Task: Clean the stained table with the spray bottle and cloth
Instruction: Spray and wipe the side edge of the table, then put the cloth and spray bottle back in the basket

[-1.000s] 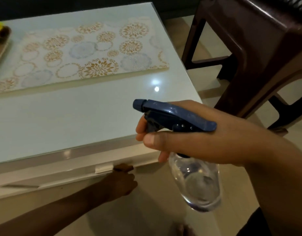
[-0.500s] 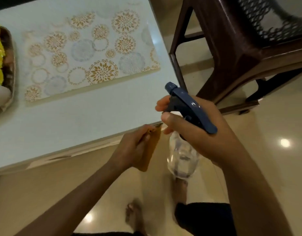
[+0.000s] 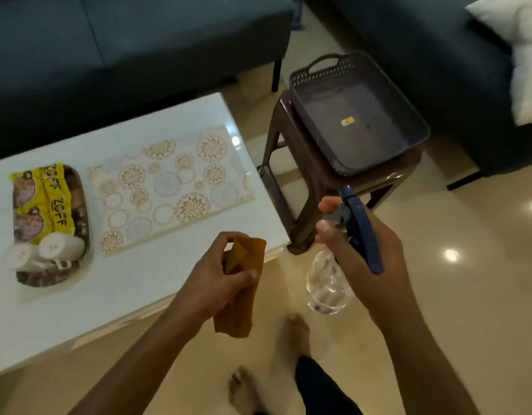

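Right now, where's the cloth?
In the head view, the brown cloth hangs from the left hand over the white table's near edge, left of the spray bottle.

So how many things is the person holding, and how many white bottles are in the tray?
Brown cloth, in the left hand: 1
Spray bottle, in the right hand: 1
White bottles in the tray: 2
Total: 4

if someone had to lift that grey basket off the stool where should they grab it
Probably by the arched handle on the far short end of the grey basket, coming from above: the loop stands clear of the rim, leaving room for fingers. The perforated walls are low and flared, a poorer grip. It sits on the brown stool.
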